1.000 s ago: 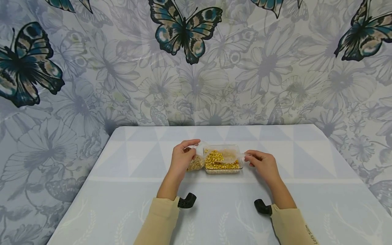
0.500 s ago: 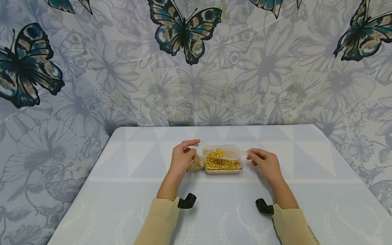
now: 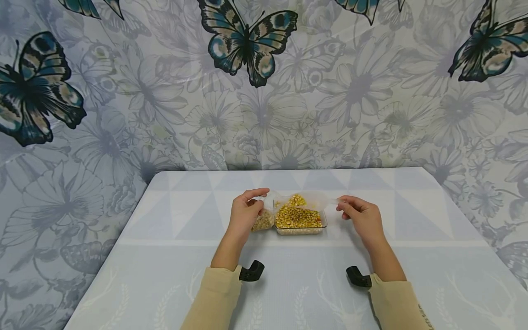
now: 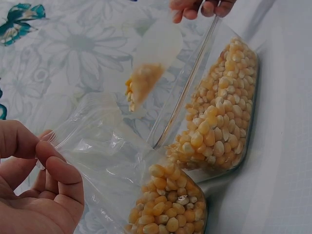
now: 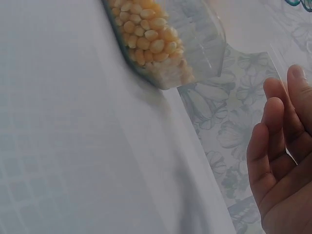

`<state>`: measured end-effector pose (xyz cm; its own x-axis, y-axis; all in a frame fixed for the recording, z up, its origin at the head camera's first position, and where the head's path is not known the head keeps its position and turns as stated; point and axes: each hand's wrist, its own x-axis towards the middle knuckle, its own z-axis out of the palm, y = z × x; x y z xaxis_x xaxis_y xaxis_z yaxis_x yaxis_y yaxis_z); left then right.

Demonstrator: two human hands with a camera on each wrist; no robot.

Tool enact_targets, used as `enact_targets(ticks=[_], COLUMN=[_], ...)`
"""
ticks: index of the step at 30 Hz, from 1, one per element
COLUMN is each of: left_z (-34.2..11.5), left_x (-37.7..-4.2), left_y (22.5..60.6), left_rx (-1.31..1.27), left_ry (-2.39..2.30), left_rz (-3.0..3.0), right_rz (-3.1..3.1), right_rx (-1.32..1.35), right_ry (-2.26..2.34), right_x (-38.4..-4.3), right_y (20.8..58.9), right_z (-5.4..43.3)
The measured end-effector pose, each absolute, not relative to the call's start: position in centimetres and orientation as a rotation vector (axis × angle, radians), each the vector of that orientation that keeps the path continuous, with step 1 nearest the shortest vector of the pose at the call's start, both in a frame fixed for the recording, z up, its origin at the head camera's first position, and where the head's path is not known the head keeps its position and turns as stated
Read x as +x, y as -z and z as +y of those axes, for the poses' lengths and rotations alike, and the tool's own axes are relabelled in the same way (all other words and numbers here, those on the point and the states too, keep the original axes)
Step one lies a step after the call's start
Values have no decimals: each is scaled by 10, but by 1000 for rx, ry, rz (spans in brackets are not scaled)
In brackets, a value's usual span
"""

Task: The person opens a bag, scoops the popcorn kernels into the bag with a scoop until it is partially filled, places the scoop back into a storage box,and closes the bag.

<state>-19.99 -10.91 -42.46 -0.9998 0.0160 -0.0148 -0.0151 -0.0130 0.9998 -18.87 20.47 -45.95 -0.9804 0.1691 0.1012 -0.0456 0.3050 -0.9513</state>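
In the head view my left hand [image 3: 244, 211] pinches the top of a clear plastic bag [image 3: 264, 220] partly filled with corn kernels. The left wrist view shows the bag's film [image 4: 105, 146] gathered between thumb and fingers. Right beside the bag sits a clear rectangular container [image 3: 300, 231] holding yellow corn kernels [image 3: 299, 217]. My right hand [image 3: 364, 219] pinches the handle of a translucent scoop [image 3: 316, 200], which hangs over the container's far part. A small heap of kernels [image 4: 145, 80] lies in the scoop, tilted in the left wrist view.
A pale patterned cloth covers the table [image 3: 288, 284]. Behind its far edge hangs a backdrop with flowers and butterflies [image 3: 249, 43]. Black wrist devices [image 3: 252, 271] stick out from both beige sleeves [image 3: 216, 293].
My right hand has moved slightly right and away, lifting the scoop out of the kernels to above the container. My left hand stays at the bag.
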Motion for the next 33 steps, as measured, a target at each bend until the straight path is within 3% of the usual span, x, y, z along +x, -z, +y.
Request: enact_targets(ticks=[11,33], left_z=[-109,-109], left_x=[-200,-199], left_y=[425,424], left_rx=[8,31], left_ry=[-2214,-2209], left_rz=[2207,2196], right_rz=[-2291,-2252], right_rx=[-167,-12], right_ry=[-1747,-1720], right_x=[-184,-175], right_y=[443,423], right_z=[201,181])
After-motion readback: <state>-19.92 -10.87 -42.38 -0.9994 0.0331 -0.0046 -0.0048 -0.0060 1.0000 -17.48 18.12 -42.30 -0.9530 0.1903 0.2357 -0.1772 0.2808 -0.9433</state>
